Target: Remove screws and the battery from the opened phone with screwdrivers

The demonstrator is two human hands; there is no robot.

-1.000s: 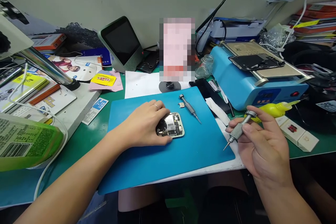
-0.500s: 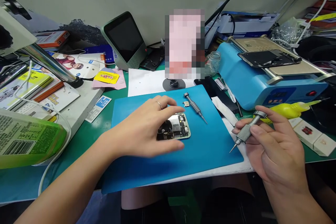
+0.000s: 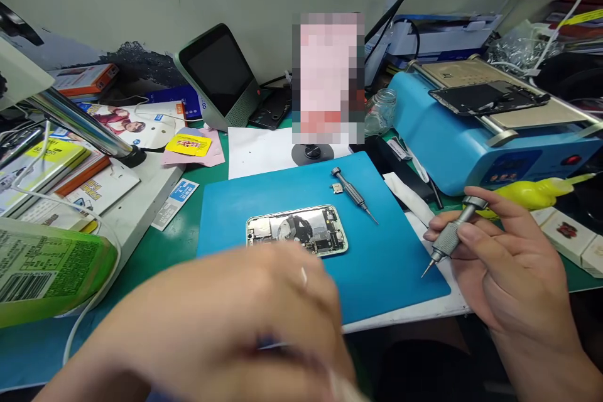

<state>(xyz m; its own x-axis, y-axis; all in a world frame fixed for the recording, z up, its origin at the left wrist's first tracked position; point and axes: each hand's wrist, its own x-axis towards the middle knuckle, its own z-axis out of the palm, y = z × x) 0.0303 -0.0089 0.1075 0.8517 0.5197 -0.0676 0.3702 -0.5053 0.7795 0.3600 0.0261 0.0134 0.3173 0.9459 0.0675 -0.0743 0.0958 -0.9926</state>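
My right hand (image 3: 511,264) is closed around a grey metal precision screwdriver (image 3: 448,240), its thin tip pointing down and left over the mat's right corner. Low in front, my left hand (image 3: 254,320) is smeared by motion, and its fingers do not show clearly. Just beyond it, an opened phone (image 3: 301,229) lies on the blue mat (image 3: 396,282) with its inner parts exposed; the hand covers part of its near edge. Behind the phone lie a second screwdriver (image 3: 353,193) and a small metal SIM tray-like piece (image 3: 337,188).
A blue heating machine (image 3: 438,138) with a detached phone screen (image 3: 487,98) on top stands at right. Nearby are a yellow bottle (image 3: 527,195) and a small box (image 3: 570,239). At left are a green package (image 3: 51,270), booklets and a metal stand pole (image 3: 85,122). A smart display (image 3: 219,75) stands behind.
My left hand has moved from over the phone toward me and downward, uncovering most of the phone. The right hand still holds the screwdriver; the view has shifted slightly.
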